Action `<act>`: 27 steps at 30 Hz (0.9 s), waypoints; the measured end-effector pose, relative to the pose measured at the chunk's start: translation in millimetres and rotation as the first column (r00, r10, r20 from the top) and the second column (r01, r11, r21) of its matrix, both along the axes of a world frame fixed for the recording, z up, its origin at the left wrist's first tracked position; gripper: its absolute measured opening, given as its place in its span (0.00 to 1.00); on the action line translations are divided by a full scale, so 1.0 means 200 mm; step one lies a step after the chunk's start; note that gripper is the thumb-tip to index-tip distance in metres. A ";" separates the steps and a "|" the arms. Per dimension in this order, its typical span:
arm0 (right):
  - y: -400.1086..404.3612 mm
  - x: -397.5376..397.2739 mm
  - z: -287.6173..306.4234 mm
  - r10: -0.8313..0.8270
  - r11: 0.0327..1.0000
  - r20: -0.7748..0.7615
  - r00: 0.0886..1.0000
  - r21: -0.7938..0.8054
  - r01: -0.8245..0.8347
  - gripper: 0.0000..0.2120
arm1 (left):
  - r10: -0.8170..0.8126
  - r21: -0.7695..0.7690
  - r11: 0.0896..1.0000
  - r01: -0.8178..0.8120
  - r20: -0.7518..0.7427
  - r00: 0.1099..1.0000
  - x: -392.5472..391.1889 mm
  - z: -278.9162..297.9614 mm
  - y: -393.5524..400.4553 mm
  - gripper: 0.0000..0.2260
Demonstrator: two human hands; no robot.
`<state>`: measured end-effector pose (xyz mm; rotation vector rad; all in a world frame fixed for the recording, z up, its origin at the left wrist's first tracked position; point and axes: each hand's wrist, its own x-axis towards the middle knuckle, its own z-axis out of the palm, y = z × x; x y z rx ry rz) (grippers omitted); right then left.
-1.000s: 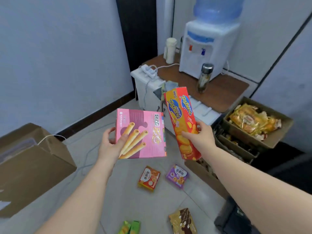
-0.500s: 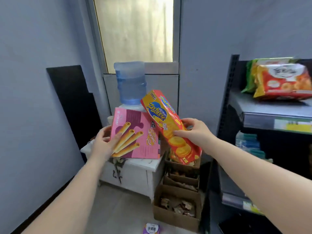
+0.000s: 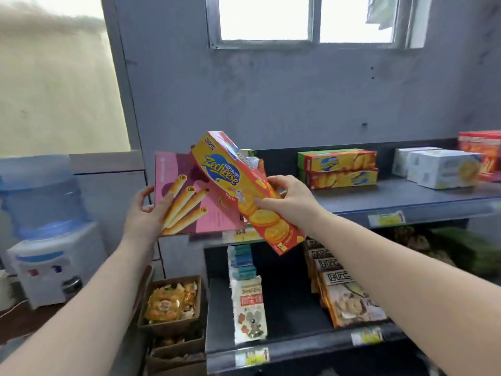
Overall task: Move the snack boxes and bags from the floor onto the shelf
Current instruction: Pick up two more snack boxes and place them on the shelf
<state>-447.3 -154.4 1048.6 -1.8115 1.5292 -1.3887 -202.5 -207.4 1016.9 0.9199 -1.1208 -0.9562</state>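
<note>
My left hand (image 3: pixel 147 213) grips a flat pink box of wafer rolls (image 3: pixel 195 210) by its left edge. My right hand (image 3: pixel 290 199) holds a long orange Zecheese biscuit box (image 3: pixel 244 185), tilted with its top end up-left, overlapping the pink box. Both boxes hang in front of the left end of the dark metal shelf (image 3: pixel 393 202). On its upper board lie two stacked orange biscuit boxes (image 3: pixel 340 168), white boxes (image 3: pixel 439 166) and a red box (image 3: pixel 479 147).
Snack bags (image 3: pixel 349 297) and packets (image 3: pixel 248 291) stand on the lower shelf board. Left of the shelf, cardboard boxes (image 3: pixel 170 302) hold yellow snacks. A water dispenser (image 3: pixel 46 226) stands at far left. Windows sit in the grey wall above.
My view swung up and right from the floor to the shelf. Both hands carried their boxes up to the shelf's left end, and the orange box tilted further.
</note>
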 end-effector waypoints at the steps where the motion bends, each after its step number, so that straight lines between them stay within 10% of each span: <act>1: 0.00 -0.10 0.00 -0.035 0.999 -0.018 0.999 -0.002 0.035 0.26 | -0.036 -0.001 0.999 0.036 0.002 0.999 -0.09 0.00 -0.01 0.18; 16: -0.19 -1.24 0.16 -0.396 0.912 -0.278 0.875 -0.005 0.411 0.27 | -0.085 -0.156 0.985 0.073 -0.075 0.994 -0.92 0.16 -0.44 0.15; 27: -0.57 -1.58 0.18 -0.119 0.905 -0.516 0.849 0.295 0.306 0.29 | -0.040 -0.192 0.981 0.037 -0.013 0.999 -1.29 0.20 -0.75 0.14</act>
